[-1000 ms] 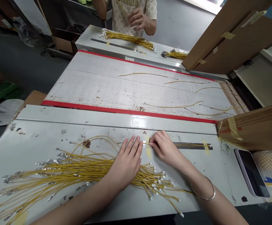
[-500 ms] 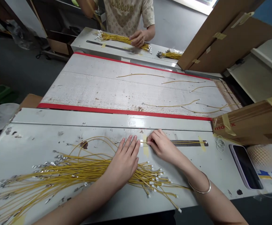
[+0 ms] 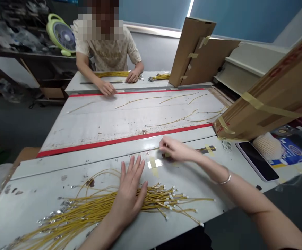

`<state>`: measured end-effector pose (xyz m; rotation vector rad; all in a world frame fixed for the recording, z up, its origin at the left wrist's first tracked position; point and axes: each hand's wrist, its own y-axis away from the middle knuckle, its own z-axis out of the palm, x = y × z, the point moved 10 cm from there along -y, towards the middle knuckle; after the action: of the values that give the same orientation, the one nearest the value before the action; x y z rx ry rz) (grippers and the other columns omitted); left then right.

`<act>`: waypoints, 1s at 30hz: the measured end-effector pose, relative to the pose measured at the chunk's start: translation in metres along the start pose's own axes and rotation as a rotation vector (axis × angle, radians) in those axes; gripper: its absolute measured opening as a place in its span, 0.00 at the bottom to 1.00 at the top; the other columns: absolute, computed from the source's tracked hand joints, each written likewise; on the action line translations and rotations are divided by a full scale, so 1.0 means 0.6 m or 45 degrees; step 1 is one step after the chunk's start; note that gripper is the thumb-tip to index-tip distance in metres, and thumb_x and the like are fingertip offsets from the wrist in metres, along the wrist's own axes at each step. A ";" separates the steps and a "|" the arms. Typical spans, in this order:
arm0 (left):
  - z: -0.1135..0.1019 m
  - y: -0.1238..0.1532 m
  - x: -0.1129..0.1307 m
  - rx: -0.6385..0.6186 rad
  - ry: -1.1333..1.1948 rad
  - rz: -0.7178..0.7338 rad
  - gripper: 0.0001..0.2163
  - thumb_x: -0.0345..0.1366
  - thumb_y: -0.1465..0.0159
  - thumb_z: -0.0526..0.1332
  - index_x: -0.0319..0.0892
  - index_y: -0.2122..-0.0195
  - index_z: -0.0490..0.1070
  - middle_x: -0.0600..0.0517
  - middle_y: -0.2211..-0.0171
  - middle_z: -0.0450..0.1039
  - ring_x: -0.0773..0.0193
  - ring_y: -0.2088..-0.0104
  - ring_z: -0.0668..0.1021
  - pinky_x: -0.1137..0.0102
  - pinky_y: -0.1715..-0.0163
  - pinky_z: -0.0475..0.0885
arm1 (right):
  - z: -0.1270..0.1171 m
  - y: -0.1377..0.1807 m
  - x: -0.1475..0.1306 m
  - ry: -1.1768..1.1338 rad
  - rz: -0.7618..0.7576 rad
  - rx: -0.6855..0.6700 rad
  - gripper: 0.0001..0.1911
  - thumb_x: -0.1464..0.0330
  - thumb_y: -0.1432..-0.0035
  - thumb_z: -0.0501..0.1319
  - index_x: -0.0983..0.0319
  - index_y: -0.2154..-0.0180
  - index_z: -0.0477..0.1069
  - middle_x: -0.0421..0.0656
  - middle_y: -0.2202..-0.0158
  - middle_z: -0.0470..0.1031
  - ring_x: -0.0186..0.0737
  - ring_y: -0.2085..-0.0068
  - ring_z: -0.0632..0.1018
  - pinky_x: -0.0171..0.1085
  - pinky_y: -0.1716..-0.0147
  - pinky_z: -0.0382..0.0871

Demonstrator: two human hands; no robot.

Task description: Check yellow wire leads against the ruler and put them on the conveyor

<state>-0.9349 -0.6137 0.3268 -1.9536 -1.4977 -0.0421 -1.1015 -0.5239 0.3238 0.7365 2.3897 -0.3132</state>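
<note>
My left hand (image 3: 130, 189) lies palm down with spread fingers across a bundle of yellow wires (image 3: 96, 205). White connectors show at the bundle's right end and silvery terminals at its left. My right hand (image 3: 172, 149) is closed in a pinch above the far part of the bench. A thin yellow wire (image 3: 204, 149) runs from it to the right over a dark steel ruler (image 3: 211, 150), which is taped down and partly hidden by the hand. Left of that hand, a white label (image 3: 151, 164) and yellow tape (image 3: 154, 171) stick to the bench.
Single yellow wires (image 3: 174, 121) lie on the red-edged conveyor belt (image 3: 88, 128). A co-worker (image 3: 109, 52) sits opposite, one hand over the belt. At right are a cardboard box (image 3: 265, 93), a phone (image 3: 257, 161) and white rings (image 3: 226, 145).
My right hand has lifted toward the belt with the wire, and my left hand has drawn back onto the bundle, fingers spread. The view has tilted up. A co-worker's hand now reaches over the belt.
</note>
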 end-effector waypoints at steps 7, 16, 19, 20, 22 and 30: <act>0.005 0.006 -0.002 -0.049 0.057 0.019 0.27 0.28 0.28 0.49 0.45 0.30 0.44 0.42 0.32 0.56 0.53 0.29 0.52 0.43 0.35 0.56 | -0.354 -0.080 -0.006 0.691 -0.111 0.788 0.13 0.71 0.31 0.48 0.64 0.69 0.64 0.47 0.59 0.68 0.43 0.52 0.68 0.46 0.52 0.59; 0.006 0.009 -0.010 -0.063 -0.055 0.070 0.26 0.28 0.30 0.49 0.46 0.31 0.48 0.44 0.33 0.60 0.54 0.31 0.59 0.47 0.39 0.68 | -0.101 -0.231 0.054 0.336 0.209 0.566 0.06 0.71 0.33 0.54 0.66 0.61 0.69 0.46 0.59 0.72 0.38 0.56 0.72 0.41 0.52 0.67; 0.009 0.009 -0.016 -0.073 -0.077 0.073 0.25 0.28 0.30 0.49 0.45 0.32 0.49 0.44 0.34 0.61 0.53 0.32 0.60 0.46 0.40 0.69 | -0.029 -0.253 0.091 0.302 0.325 0.439 0.10 0.64 0.34 0.59 0.65 0.58 0.71 0.44 0.57 0.74 0.39 0.56 0.75 0.44 0.54 0.71; 0.010 0.009 -0.018 -0.073 -0.080 0.075 0.25 0.28 0.30 0.50 0.45 0.32 0.50 0.44 0.34 0.61 0.53 0.32 0.60 0.46 0.40 0.69 | -0.016 -0.257 0.102 0.303 0.362 0.396 0.12 0.62 0.34 0.60 0.65 0.57 0.72 0.44 0.56 0.74 0.40 0.55 0.76 0.45 0.53 0.72; 0.012 0.009 -0.021 -0.076 -0.080 0.077 0.25 0.29 0.30 0.50 0.44 0.32 0.50 0.44 0.34 0.61 0.53 0.32 0.61 0.46 0.40 0.69 | -0.003 -0.264 0.118 0.322 0.423 0.309 0.14 0.61 0.35 0.60 0.65 0.55 0.72 0.46 0.54 0.74 0.41 0.53 0.76 0.47 0.52 0.72; 0.023 0.010 -0.026 -0.105 -0.049 0.068 0.25 0.28 0.31 0.50 0.45 0.33 0.51 0.42 0.35 0.64 0.51 0.33 0.63 0.46 0.41 0.70 | -0.002 -0.271 0.128 0.383 0.524 0.120 0.14 0.61 0.34 0.60 0.64 0.53 0.72 0.46 0.53 0.74 0.40 0.55 0.76 0.45 0.53 0.73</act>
<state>-0.9398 -0.6206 0.3066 -2.0701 -1.4894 -0.0440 -1.2460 -0.6230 0.2844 1.3753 2.4293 -0.1503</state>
